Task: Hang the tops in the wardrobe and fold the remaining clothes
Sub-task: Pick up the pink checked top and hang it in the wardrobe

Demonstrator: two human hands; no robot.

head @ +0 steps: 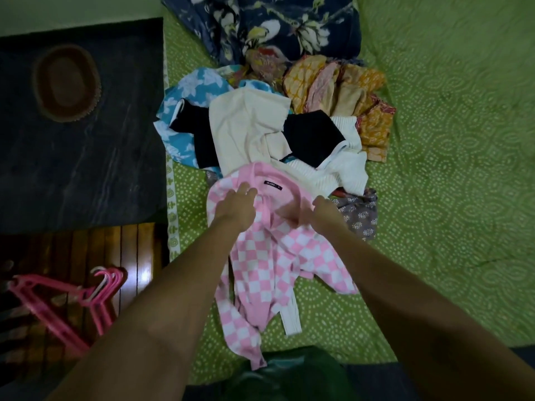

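Both hands work at the collar of a pink checked top (278, 256) on the green bedspread (448, 198): left hand (236, 206) fingers spread flat, right hand (321, 211) blurred, its grip unclear. Lifted by one side, it may twist; hangers (72, 296) lie well apart.

I count one pink checked top (278, 256) at 6 o'clock under my two hands. One heap of clothes (278, 131) lies at 12 o'clock. Pink hangers (72, 302) at 8 o'clock overlap; number unclear.
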